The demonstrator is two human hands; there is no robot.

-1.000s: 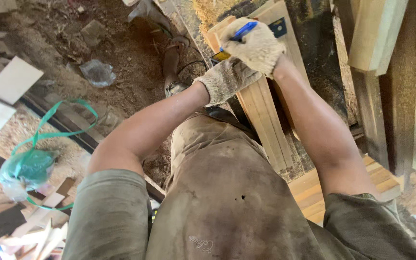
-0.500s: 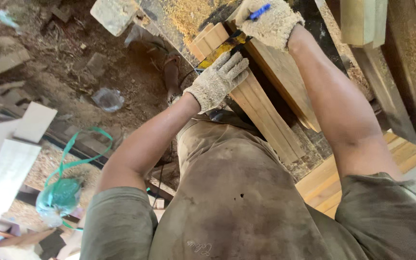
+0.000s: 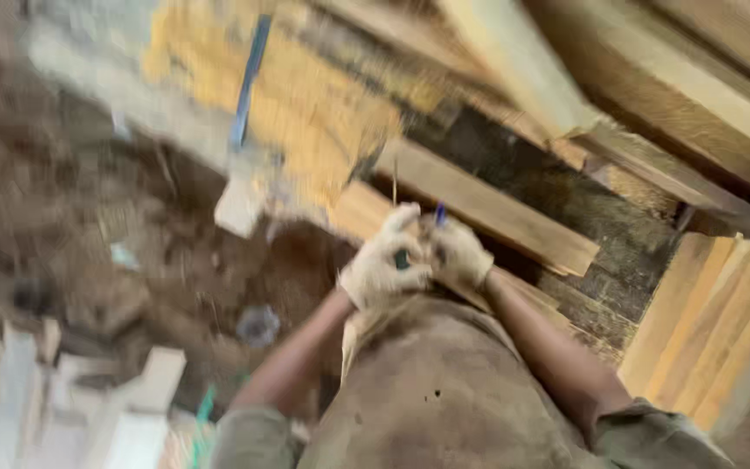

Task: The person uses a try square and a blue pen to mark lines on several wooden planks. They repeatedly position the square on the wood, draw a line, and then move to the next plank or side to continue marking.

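The picture is blurred by motion. Both my hands wear pale work gloves and meet close in front of my chest. My right hand [image 3: 463, 257] is closed around a blue pen [image 3: 440, 212] whose tip sticks up above the fingers. My left hand [image 3: 384, 265] presses against it and is closed on a small dark thing, apparently a tape measure [image 3: 402, 258]; a thin strip [image 3: 395, 181] rises from it. Just beyond the hands lies a long wooden plank [image 3: 492, 208].
Stacked pale planks [image 3: 713, 326] stand at the right, and more boards [image 3: 566, 78] cross the top. A yellow sawdust heap [image 3: 305, 104] with a blue stick [image 3: 249, 78] lies ahead. White offcuts [image 3: 132, 417] sit on the dirt ground [image 3: 88, 243] at the lower left.
My hands have drawn back from the planks and come together near my chest. The view has swung, so the planks now lie farther off and to the right.
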